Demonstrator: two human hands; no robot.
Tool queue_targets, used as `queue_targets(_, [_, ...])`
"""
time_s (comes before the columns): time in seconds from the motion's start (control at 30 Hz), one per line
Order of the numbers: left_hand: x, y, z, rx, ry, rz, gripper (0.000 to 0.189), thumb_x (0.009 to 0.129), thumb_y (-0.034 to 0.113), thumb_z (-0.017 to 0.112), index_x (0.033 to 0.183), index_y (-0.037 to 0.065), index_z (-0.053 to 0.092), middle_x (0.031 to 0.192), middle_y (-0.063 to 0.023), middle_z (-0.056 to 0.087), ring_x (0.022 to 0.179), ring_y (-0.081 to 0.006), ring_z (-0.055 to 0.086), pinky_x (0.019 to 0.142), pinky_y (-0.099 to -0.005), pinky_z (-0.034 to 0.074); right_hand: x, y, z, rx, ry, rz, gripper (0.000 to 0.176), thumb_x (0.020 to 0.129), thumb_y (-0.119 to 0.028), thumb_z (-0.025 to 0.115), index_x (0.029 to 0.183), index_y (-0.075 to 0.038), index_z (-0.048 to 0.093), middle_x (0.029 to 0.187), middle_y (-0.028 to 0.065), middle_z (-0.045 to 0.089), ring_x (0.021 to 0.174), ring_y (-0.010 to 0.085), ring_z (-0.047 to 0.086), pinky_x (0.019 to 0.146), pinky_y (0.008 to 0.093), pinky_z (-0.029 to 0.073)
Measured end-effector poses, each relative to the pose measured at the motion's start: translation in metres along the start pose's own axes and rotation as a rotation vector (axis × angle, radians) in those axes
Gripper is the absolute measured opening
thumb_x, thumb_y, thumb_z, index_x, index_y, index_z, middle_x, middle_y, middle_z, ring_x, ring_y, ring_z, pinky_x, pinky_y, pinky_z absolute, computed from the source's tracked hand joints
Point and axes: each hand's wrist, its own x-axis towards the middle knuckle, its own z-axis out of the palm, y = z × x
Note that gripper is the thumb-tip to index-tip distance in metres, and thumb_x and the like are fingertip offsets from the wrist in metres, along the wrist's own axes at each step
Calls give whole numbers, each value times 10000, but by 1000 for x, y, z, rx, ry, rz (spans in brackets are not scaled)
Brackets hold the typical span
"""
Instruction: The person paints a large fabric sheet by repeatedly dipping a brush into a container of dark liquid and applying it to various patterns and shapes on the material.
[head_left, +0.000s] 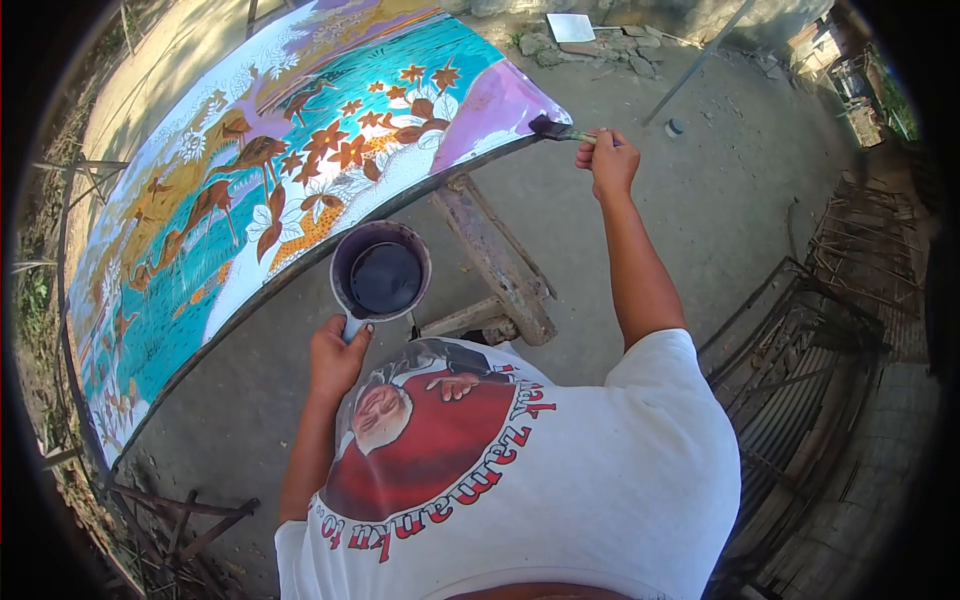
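A long painted cloth (330, 150) with birds, brown flowers and teal water is stretched on a frame across the upper left. My left hand (340, 355) is closed round the handle of a pot (342, 262), which holds dark liquid (386, 278) and hangs by the cloth's near edge. My right hand (610, 160) grips a brush (560, 131) by its handle. The brush's dark bristles touch the cloth's right corner, next to a purple painted area (495, 110).
A wooden bench or trestle (495, 255) stands below the cloth. Bamboo racks (790, 370) are at the right, and crossed poles (185, 510) at the lower left. Stones (640, 50) and a small container (674, 128) lie on the ground beyond a slanting pole (700, 62).
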Motion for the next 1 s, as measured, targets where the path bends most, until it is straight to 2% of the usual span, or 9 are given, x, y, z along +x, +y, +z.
queue_targets(0.1, [5, 5, 1, 16, -25, 8, 296, 871, 207, 766, 765, -11, 596, 613, -109, 562, 583, -156, 513, 551, -383, 419, -48, -19, 19, -38, -176, 88, 252, 999, -144, 555, 922, 49, 697, 678, 100, 649, 505, 146, 604, 460, 301, 519])
queue_targets(0.3, [14, 19, 6, 64, -70, 29, 290, 873, 224, 764, 797, -17, 622, 632, -150, 599, 560, -219, 566, 553, -409, 437, -162, -68, 56, -255, -1007, -39, 222, 1000, -175, 607, 925, -1, 724, 710, 49, 670, 579, 100, 617, 515, 266, 504])
queue_targets(0.33, [16, 21, 8, 82, -79, 66, 295, 874, 233, 764, 807, -20, 629, 638, -160, 606, 558, -236, 573, 554, -414, 439, -172, -59, 63, -257, -1002, -39, 222, 1000, -175, 607, 925, -1, 724, 710, 49, 670, 579, 100, 617, 515, 266, 504])
queue_targets(0.4, [19, 28, 11, 59, -82, 77, 299, 876, 237, 765, 812, -22, 631, 638, -164, 605, 561, -241, 576, 557, -416, 440, -184, -34, 68, -493, -1137, -800, 192, 998, -174, 639, 942, -16, 731, 740, 37, 690, 594, 85, 622, 529, 267, 502])
queue_targets(0.53, [21, 36, 11, 69, -72, 99, 308, 877, 239, 771, 815, -25, 625, 630, -165, 597, 559, -245, 566, 559, -419, 437, -173, -30, 58, -388, -1098, -315, 216, 1010, -197, 638, 956, -9, 730, 736, 56, 687, 610, 106, 641, 549, 276, 522])
queue_targets(0.6, [20, 32, 9, 67, -60, 111, 306, 878, 237, 771, 814, -24, 623, 629, -164, 593, 559, -238, 563, 555, -419, 433, -150, -44, 42, -71, -908, 222, 250, 1028, -220, 608, 996, 3, 718, 738, 71, 681, 610, 132, 650, 560, 289, 544])
queue_targets(0.7, [18, 28, 7, 47, -39, 96, 307, 877, 234, 771, 807, -21, 617, 630, -160, 583, 559, -223, 549, 549, -417, 424, -110, -38, 30, 166, -681, 241, 280, 1014, -224, 594, 1008, 32, 709, 723, 86, 666, 557, 153, 625, 514, 289, 546])
queue_targets(0.9, [13, 1, 2, 49, -2, 84, 332, 875, 231, 773, 765, -16, 580, 623, -138, 558, 563, -186, 492, 540, -404, 402, -3, 3, 3, 57, -144, 113, 274, 1020, -210, 569, 996, 30, 699, 711, 91, 659, 542, 156, 619, 489, 303, 541])
queue_targets(1.0, [8, -2, 0, 25, 13, 52, 337, 875, 221, 769, 745, -11, 563, 614, -121, 546, 569, -168, 476, 541, -394, 395, 15, 7, 1, -8, -84, 118, 263, 1014, -197, 573, 993, 34, 696, 709, 97, 659, 539, 162, 620, 487, 315, 545])
